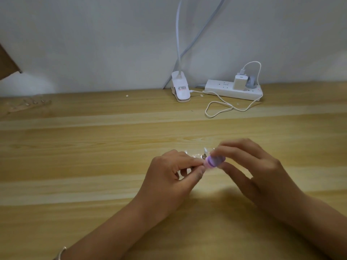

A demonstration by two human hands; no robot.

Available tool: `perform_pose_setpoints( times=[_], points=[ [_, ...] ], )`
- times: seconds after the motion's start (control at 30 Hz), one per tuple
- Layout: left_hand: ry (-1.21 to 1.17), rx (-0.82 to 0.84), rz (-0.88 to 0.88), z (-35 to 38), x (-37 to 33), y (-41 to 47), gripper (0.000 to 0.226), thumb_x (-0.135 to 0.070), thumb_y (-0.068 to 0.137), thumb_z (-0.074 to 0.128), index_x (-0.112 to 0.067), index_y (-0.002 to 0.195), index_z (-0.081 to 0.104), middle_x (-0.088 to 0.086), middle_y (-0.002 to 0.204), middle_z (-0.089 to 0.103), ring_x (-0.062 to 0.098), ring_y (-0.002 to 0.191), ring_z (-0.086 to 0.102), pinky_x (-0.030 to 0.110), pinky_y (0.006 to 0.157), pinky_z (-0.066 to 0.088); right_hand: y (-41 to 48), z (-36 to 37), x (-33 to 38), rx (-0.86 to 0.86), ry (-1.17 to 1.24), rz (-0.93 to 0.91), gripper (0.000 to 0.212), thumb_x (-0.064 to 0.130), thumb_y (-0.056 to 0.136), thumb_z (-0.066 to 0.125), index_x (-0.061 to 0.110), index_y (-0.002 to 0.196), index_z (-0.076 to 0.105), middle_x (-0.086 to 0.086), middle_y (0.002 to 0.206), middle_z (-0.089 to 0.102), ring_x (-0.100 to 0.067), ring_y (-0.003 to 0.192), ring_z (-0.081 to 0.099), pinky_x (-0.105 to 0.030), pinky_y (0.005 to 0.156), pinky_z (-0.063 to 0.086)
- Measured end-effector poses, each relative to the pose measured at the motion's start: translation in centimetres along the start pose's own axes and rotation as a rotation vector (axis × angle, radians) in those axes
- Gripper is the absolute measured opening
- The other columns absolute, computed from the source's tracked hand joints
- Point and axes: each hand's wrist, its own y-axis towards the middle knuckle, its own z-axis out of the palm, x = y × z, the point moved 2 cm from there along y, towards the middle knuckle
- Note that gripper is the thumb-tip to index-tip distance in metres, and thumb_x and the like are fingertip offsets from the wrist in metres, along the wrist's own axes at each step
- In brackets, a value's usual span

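Observation:
A small purple and pink round object [271,161] is held between both hands just above the wooden table [93,147]. My right hand [257,171] pinches it from the right with thumb and fingertips. My left hand [169,177] pinches its left end, along with a bit of clear plastic wrapping [199,153] that shows behind the fingers. What the object is cannot be told; it is blurred and partly covered by my fingertips.
A white clip lamp base [181,90] stands at the table's back edge against the wall. To its right lies a white power strip [232,90] with a charger plugged in, and a white cable [221,107] loops on the table.

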Motion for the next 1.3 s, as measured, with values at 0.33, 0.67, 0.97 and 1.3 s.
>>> perform_pose_setpoints(
  times=[0.33,0.67,0.97,1.3],
  points=[
    [-0.178,0.014,-0.014,0.0,0.3,0.1,0.011,-0.016,0.085,0.073,-0.013,0.094,0.079,-0.009,0.072,0.068,0.006,0.065,0.056,0.019,0.060,0.041,-0.3,0.2,0.3,-0.029,0.108,0.014,0.017,0.008,0.096,0.062,0.006,0.111,0.071,-0.002,0.112,0.064,-0.017,0.106,0.065,-0.043,0.099,0.051],
    [-0.380,0.062,-0.063,0.2,0.5,0.1,0.017,-0.012,0.088,0.067,-0.005,0.101,0.076,0.002,0.090,0.077,0.017,0.082,0.071,0.029,0.072,0.054,-0.2,0.2,0.7,-0.043,0.142,-0.053,0.018,0.010,0.096,0.059,0.003,0.108,0.071,-0.007,0.110,0.065,-0.019,0.104,0.065,-0.041,0.096,0.051],
    [-0.439,0.066,-0.066,0.2,0.4,0.0,0.015,-0.006,0.089,0.064,-0.004,0.096,0.077,-0.010,0.073,0.070,-0.002,0.062,0.057,0.010,0.059,0.042,-0.3,0.2,0.8,-0.059,0.131,-0.077,0.016,0.010,0.096,0.062,0.004,0.107,0.072,-0.006,0.108,0.066,-0.017,0.103,0.064,-0.035,0.094,0.052],
    [-0.464,0.103,-0.099,0.3,0.0,-0.1,0.017,-0.004,0.092,0.060,0.001,0.097,0.075,-0.011,0.067,0.068,-0.001,0.057,0.056,0.008,0.058,0.042,-0.3,0.3,1.2,-0.059,0.150,-0.148,0.015,0.008,0.097,0.062,0.010,0.110,0.069,-0.003,0.110,0.064,-0.016,0.103,0.063,-0.037,0.095,0.050]
  ],
)
